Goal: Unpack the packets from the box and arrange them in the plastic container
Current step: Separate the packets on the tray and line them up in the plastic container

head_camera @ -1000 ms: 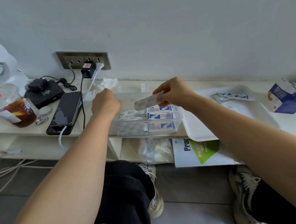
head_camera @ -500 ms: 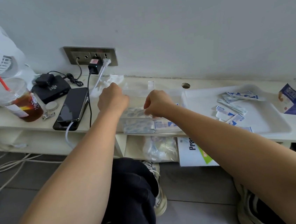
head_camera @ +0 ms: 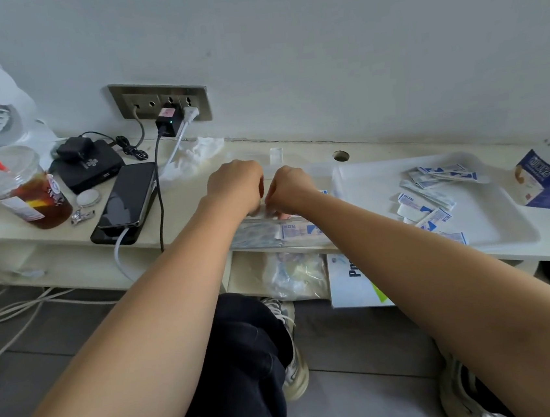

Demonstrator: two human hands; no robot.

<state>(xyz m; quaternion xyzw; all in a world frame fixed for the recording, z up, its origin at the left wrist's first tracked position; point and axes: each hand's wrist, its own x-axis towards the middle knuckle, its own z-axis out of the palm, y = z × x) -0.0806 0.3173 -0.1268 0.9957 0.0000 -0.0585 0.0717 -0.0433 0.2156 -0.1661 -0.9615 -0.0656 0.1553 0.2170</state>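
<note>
Working from the head view: both hands meet knuckles-up over the plastic container [head_camera: 256,239] at the counter [head_camera: 183,201] front edge. Left hand [head_camera: 236,188] and right hand [head_camera: 290,189] are almost touching, with the fingers curled down and under. Each grip looks closed on one pale packet [head_camera: 264,210] held between the fingertips. Most of it is hidden, so I can't tell which hand carries it.

The container sits straight below the grip. Stacked packets [head_camera: 298,231] already lie flat in it, long axis running left-right, under and slightly right of the grip. The held packet seems to run the same way. Judgement: the next move is a short drop straight down to seat it on the stack, with no turning needed.

Loose packets [head_camera: 434,191] lie scattered on a white tray [head_camera: 492,222] well to the right of the grip. The blue box [head_camera: 547,179] is further right again. The right hand is nearer both, so the next pick is probably its job.
</note>
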